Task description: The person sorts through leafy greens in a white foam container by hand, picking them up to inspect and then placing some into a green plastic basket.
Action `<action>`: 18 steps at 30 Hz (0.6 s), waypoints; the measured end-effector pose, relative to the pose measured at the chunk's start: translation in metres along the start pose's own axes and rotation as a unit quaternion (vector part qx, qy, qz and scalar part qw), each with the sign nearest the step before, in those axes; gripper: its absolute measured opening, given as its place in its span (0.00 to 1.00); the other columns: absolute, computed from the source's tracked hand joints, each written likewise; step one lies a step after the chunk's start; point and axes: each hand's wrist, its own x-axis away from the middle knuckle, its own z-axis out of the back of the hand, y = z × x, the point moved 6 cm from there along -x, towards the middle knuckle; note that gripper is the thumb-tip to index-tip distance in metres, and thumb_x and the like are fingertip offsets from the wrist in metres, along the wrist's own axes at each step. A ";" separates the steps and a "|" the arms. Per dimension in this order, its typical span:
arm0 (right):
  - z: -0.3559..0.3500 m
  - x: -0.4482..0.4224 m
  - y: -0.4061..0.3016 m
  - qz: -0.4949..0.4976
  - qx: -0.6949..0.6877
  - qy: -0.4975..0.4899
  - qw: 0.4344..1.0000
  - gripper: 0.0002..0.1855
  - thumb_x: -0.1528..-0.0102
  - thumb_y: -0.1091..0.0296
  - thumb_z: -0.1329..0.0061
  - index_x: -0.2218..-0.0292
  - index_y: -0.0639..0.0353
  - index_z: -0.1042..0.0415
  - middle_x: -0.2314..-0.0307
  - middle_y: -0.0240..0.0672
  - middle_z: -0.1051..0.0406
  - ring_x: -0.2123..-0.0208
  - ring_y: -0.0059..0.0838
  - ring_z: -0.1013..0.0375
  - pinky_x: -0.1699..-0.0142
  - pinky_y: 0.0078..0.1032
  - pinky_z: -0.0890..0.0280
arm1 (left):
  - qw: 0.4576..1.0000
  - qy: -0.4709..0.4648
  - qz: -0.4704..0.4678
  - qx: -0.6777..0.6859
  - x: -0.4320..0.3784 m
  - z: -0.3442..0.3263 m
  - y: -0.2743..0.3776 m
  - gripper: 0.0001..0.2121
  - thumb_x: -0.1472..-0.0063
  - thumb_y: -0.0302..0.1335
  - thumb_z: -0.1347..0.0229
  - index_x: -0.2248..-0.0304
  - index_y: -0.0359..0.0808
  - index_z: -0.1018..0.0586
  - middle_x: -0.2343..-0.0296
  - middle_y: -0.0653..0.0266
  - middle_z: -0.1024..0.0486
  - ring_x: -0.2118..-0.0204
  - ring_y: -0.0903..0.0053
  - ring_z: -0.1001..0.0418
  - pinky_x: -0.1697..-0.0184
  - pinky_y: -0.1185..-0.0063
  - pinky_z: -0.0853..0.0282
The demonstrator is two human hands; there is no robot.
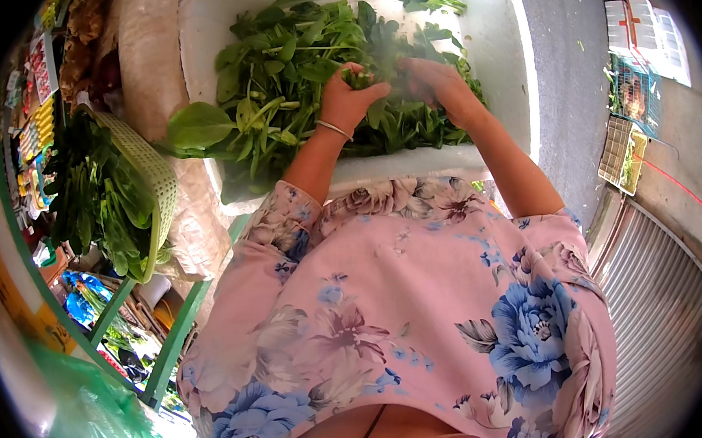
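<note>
A white foam box (512, 96) stands before me, with a large heap of leafy greens (301, 51) in it. Over the middle of the heap, my left hand (350, 97), a bangle on its wrist, is closed around a bunch of green stems (358, 79). To its right is my right hand (433, 84), blurred, its fingers bent down among leaves; whether they grip any is unclear. A small separate bunch of greens (430, 0) lies at the box's far right corner. One broad leaf (199, 126) hangs over the near left rim.
Left of the box, a pale green perforated basket (152, 181) holds more leafy greens beside crumpled pale sheeting (196, 208). A green metal frame (178, 335) stands lower left. Off to the right are a blue wire cage (637, 95), a crate (618, 152) and a corrugated shutter (650, 301).
</note>
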 end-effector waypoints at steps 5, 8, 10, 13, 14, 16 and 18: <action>-0.005 -0.002 0.011 -0.032 -0.006 -0.003 0.999 0.14 0.46 0.58 0.55 0.64 0.57 0.28 0.85 0.20 0.42 0.85 0.10 0.48 0.82 0.13 0.54 | 0.981 0.001 -0.077 -0.177 0.000 -0.003 0.008 0.18 0.61 0.27 0.35 0.72 0.34 0.32 0.79 0.69 0.28 0.80 0.86 0.33 0.76 0.83 0.34; 0.003 -0.009 0.022 -0.065 0.002 0.011 0.998 0.12 0.47 0.59 0.54 0.64 0.55 0.28 0.86 0.17 0.45 0.85 0.09 0.50 0.82 0.12 0.56 | 0.983 0.004 -0.073 -0.168 -0.004 -0.002 0.002 0.19 0.62 0.27 0.35 0.72 0.34 0.32 0.79 0.68 0.28 0.80 0.85 0.33 0.76 0.83 0.34; 0.006 -0.008 0.020 -0.112 0.050 0.011 0.992 0.15 0.47 0.58 0.53 0.61 0.57 0.28 0.86 0.18 0.43 0.85 0.10 0.48 0.82 0.12 0.53 | 0.989 -0.021 0.009 -0.145 0.003 -0.008 0.007 0.16 0.58 0.21 0.37 0.72 0.35 0.33 0.76 0.70 0.30 0.75 0.87 0.33 0.71 0.86 0.34; 0.020 -0.027 0.026 0.020 0.170 0.013 0.985 0.20 0.47 0.56 0.52 0.58 0.60 0.30 0.83 0.22 0.35 0.82 0.12 0.43 0.79 0.15 0.45 | 0.996 -0.011 0.003 -0.084 -0.001 -0.003 -0.005 0.15 0.57 0.20 0.38 0.72 0.35 0.33 0.76 0.70 0.30 0.75 0.85 0.31 0.70 0.85 0.33; 0.031 -0.032 0.030 -0.025 0.184 0.018 0.982 0.22 0.48 0.55 0.52 0.56 0.61 0.31 0.81 0.25 0.33 0.81 0.13 0.40 0.78 0.16 0.43 | 0.998 -0.016 0.019 -0.060 -0.003 -0.001 -0.006 0.14 0.57 0.20 0.38 0.71 0.34 0.32 0.76 0.69 0.29 0.74 0.84 0.31 0.70 0.85 0.32; 0.049 -0.039 0.030 -0.118 0.211 0.025 0.970 0.27 0.50 0.53 0.50 0.54 0.62 0.34 0.77 0.30 0.29 0.78 0.16 0.36 0.75 0.19 0.38 | 0.998 -0.023 0.054 -0.011 0.000 0.001 0.001 0.14 0.56 0.20 0.39 0.69 0.33 0.30 0.74 0.68 0.28 0.73 0.83 0.29 0.70 0.84 0.32; 0.070 -0.060 0.031 -0.084 0.177 0.089 0.977 0.32 0.52 0.50 0.49 0.51 0.61 0.37 0.74 0.34 0.29 0.78 0.18 0.34 0.74 0.19 0.36 | 0.996 -0.041 0.079 0.015 0.005 -0.006 0.009 0.14 0.55 0.19 0.40 0.68 0.33 0.29 0.73 0.65 0.27 0.73 0.82 0.28 0.69 0.83 0.31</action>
